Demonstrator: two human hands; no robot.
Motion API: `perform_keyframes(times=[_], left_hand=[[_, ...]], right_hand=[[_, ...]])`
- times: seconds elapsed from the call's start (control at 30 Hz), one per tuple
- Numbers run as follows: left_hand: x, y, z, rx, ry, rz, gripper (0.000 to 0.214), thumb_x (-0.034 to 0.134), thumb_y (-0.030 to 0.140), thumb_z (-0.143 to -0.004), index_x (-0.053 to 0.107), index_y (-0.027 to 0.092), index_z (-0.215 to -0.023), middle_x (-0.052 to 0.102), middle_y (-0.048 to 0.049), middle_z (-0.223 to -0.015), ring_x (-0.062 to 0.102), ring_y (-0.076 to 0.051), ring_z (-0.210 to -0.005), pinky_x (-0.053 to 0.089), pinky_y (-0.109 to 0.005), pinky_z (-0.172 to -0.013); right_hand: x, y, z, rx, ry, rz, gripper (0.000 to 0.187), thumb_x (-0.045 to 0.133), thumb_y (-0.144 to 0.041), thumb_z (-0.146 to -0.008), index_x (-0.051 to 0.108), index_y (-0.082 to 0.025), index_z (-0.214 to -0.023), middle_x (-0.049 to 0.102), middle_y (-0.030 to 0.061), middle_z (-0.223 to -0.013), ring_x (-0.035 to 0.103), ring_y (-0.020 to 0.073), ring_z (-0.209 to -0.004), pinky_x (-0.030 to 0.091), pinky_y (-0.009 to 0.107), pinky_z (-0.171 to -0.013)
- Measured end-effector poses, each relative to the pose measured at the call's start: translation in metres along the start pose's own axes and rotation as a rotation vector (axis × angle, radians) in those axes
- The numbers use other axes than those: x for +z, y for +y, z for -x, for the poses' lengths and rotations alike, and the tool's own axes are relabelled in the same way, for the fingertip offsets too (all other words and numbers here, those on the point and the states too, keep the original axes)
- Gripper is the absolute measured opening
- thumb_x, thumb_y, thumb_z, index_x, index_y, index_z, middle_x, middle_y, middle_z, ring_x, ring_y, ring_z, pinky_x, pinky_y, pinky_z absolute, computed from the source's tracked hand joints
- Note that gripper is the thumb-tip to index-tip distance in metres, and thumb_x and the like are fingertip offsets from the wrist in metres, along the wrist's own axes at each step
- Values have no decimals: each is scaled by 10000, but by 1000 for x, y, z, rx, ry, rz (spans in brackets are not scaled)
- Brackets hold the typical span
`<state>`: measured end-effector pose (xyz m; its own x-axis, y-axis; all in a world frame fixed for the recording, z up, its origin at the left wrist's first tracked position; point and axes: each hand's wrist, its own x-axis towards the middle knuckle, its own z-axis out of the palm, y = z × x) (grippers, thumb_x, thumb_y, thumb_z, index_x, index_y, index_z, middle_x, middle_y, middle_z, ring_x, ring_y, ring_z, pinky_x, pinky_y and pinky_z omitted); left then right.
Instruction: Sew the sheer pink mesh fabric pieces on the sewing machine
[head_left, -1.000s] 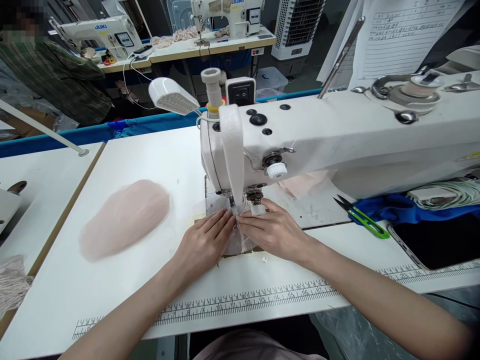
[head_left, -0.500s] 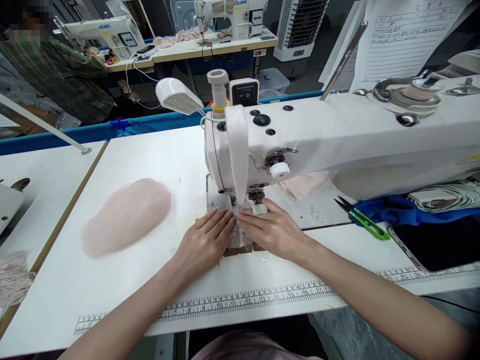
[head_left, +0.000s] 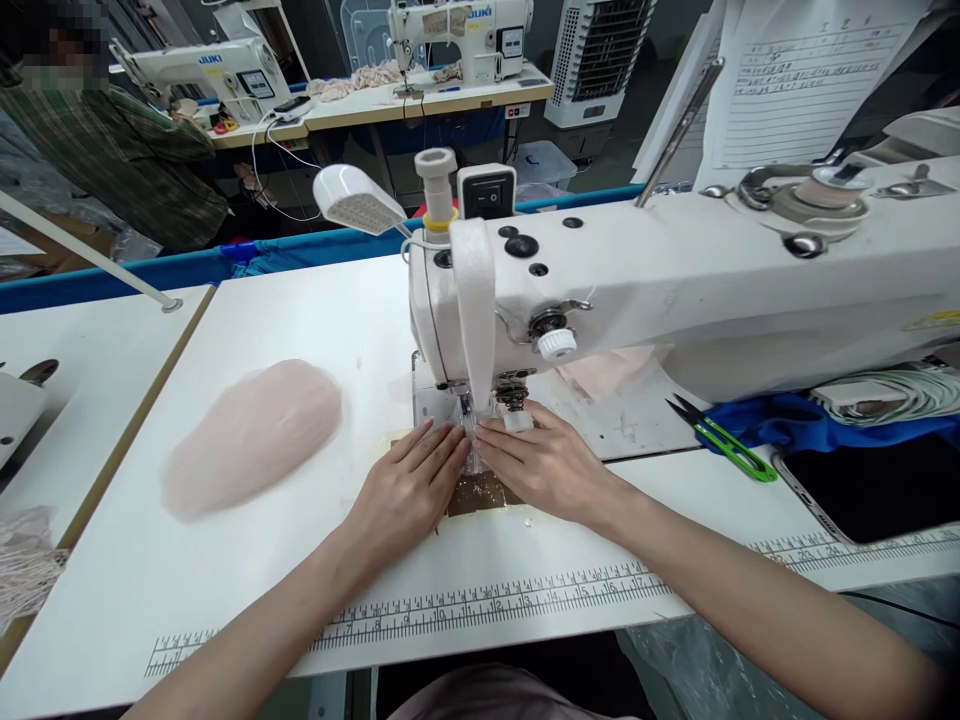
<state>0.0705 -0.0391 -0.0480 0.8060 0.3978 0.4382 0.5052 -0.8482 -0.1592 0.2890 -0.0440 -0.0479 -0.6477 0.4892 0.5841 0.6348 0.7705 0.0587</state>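
Note:
My left hand (head_left: 411,478) lies flat with its fingers stretched out, just left of the needle area of a white sewing machine (head_left: 645,265). On the other side, my right hand (head_left: 546,462) is also laid flat, its fingertips close to those of the left. Between and under the fingertips a small strip of sheer pale fabric (head_left: 474,463) shows at the presser foot; most of it is hidden by the hands. A brown patch (head_left: 480,495) of the table shows in front of it. An oval of sheer pink fabric (head_left: 255,435) rests on the table to the left.
Green thread snips (head_left: 731,448), a blue cloth (head_left: 795,425) and a phone (head_left: 885,485) lie at the right. Another pink fabric piece (head_left: 607,370) is under the machine arm. A ruler tape (head_left: 480,605) runs along the front edge. A person in a plaid shirt (head_left: 127,160) sits beyond.
The near edge of the sheer fabric has slid away from me toward the presser foot, so more of the brown patch shows. Both hands stay in nearly the same place.

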Motion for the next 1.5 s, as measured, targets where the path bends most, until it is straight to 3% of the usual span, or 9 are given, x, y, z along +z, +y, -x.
perform_keyframes(times=[0.27,0.73,1.0,1.27,1.5], left_hand=[[6,-8,-3,-20,-4,-12,317,493,88,-903,608,68,-1198,671,-137,-1189,619,-249,-1150,494,-461,-1035],[-1,-1,-1,-48,15,37,292,517,138,-911,633,75,-1171,696,-125,-1142,642,-246,-1113,485,-472,-1045],[3,-6,-4,-84,-2,-11,303,501,184,-935,618,83,-1195,680,-127,-1174,633,-254,-1129,477,-490,-1041],[9,-14,-7,-119,7,-33,328,502,208,-939,604,78,-1222,652,-135,-1221,630,-260,-1131,467,-480,-1041],[16,-19,-8,-158,9,-22,352,503,256,-945,591,99,-1248,637,-133,-1244,628,-256,-1135,438,-482,-1064]], right_hand=[[2,6,-4,11,-46,50,245,489,-67,-905,718,-137,-956,753,67,-941,679,153,-758,469,411,-998],[1,-2,1,27,10,42,297,482,-16,-843,730,-148,-942,749,58,-976,685,167,-809,477,403,-987],[2,1,-4,32,-60,96,352,448,15,-837,721,-136,-1000,745,80,-985,675,166,-759,465,417,-987],[8,4,-5,44,-109,178,340,433,4,-861,724,-155,-933,751,62,-934,661,186,-854,438,435,-1024],[11,6,-4,98,-145,108,347,458,25,-832,722,-173,-939,738,68,-1003,647,202,-932,402,491,-1057]])
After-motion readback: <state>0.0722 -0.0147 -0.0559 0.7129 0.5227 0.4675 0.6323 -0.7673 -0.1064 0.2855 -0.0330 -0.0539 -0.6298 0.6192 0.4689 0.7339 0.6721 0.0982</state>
